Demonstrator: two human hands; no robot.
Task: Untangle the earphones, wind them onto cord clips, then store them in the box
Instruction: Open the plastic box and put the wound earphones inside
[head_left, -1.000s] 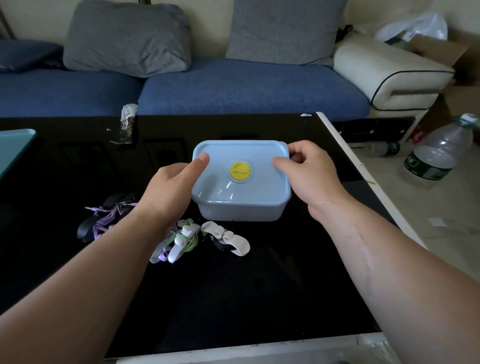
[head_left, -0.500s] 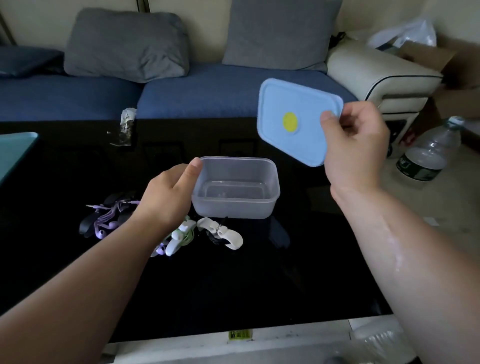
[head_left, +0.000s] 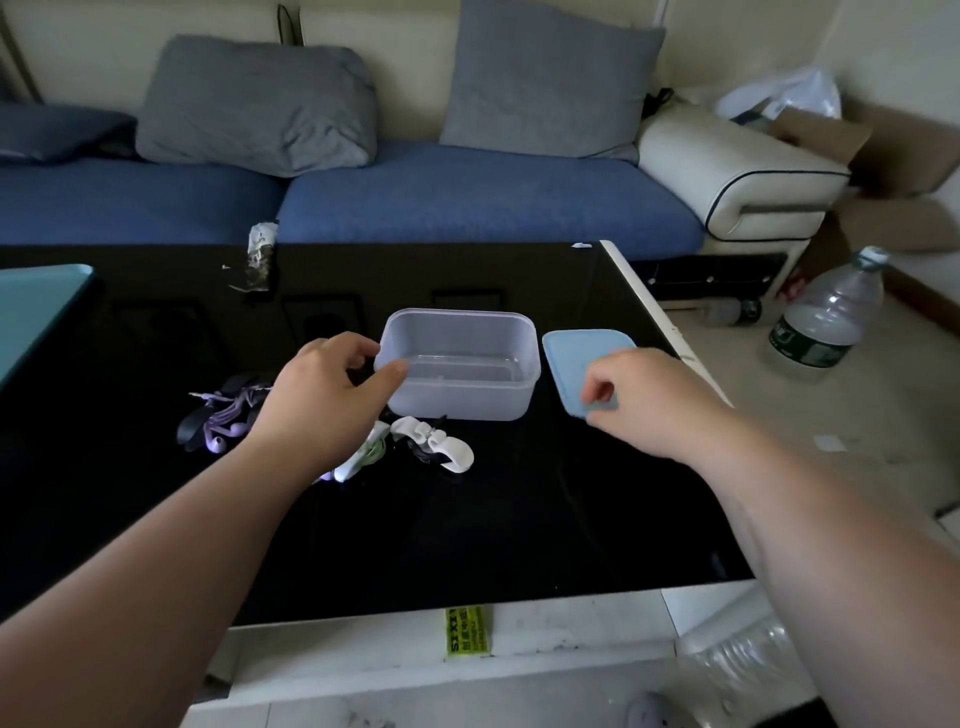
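Note:
The clear plastic box (head_left: 511, 395) stands open on the black table (head_left: 467, 540). Its blue lid (head_left: 582, 353) lies flat just right of the box. My right hand (head_left: 649, 400) pinches the lid's near corner. My left hand (head_left: 322, 395) loosely grips the box's front-left corner, thumb on the wall. Tangled purple earphones (head_left: 223, 421) lie left of my left hand. Just in front of the box lie a white cord clip (head_left: 452, 449) with black cable and another white clip (head_left: 358, 460) with green cable, partly hidden by my left wrist.
A teal tray (head_left: 36, 301) juts in at the left edge. A crumpled wrapper (head_left: 260, 260) lies at the table's far edge. A blue sofa (head_left: 467, 208) runs behind. A water bottle (head_left: 826, 322) stands on the floor beyond the table's right edge.
My right hand lifted the lid off the box, carried it right and set it flat on the table beside the box. My left hand stayed at the box's left side.

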